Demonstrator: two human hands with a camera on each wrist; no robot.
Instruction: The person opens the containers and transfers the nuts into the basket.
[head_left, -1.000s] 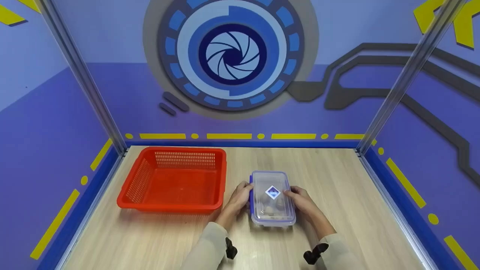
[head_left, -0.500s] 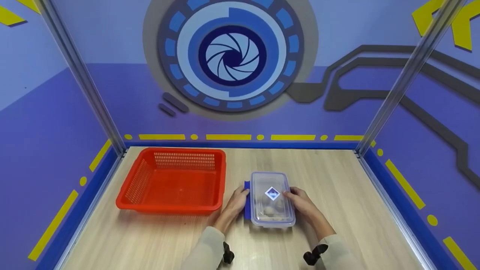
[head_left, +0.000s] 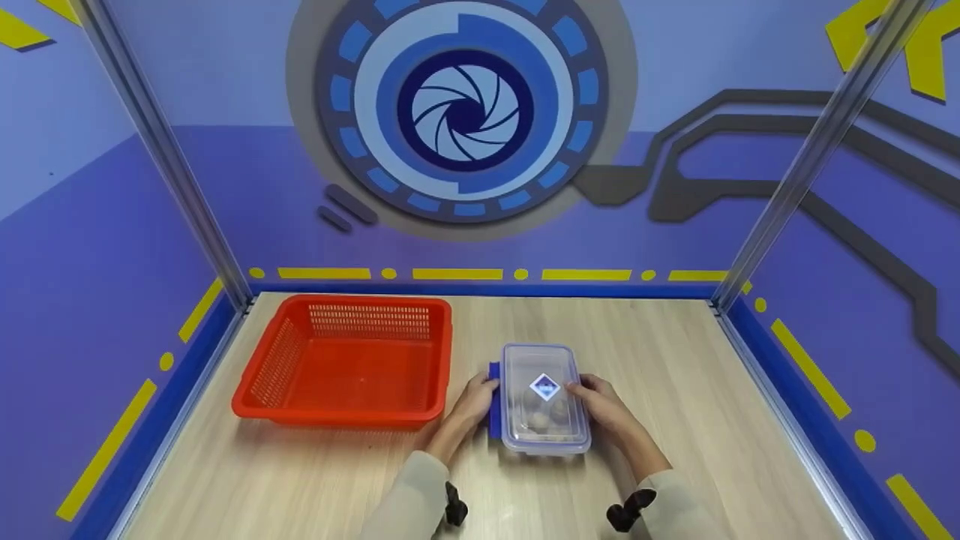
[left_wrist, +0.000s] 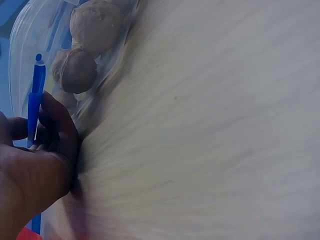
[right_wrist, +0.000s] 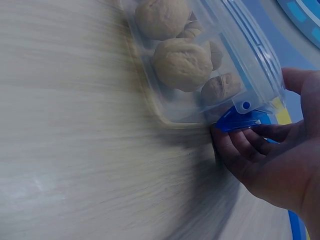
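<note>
A clear plastic food container [head_left: 521,420] with a lid stands lengthwise on the table, a diamond-shaped sticker on top. Several walnuts [right_wrist: 182,64] show through its wall. On its left side a blue latch [left_wrist: 35,107] sticks out from the lid's edge. My left hand [head_left: 472,401] pinches this latch between thumb and fingers. At the container's right side, my right hand [head_left: 606,405] holds on with the thumb on the lid's edge. In the right wrist view, the fingers of that hand curl up under the right blue latch [right_wrist: 240,120].
A red plastic basket [head_left: 439,412] with slotted walls stands left of the container, with nothing inside. The pale wooden table [head_left: 637,330] is bounded by blue printed panels at the back and sides. Metal posts [head_left: 787,180] rise at the back corners.
The left latch has swung outward, away from the container's side, and my left hand has shifted slightly left with it. During the last half second almost nothing moves.
</note>
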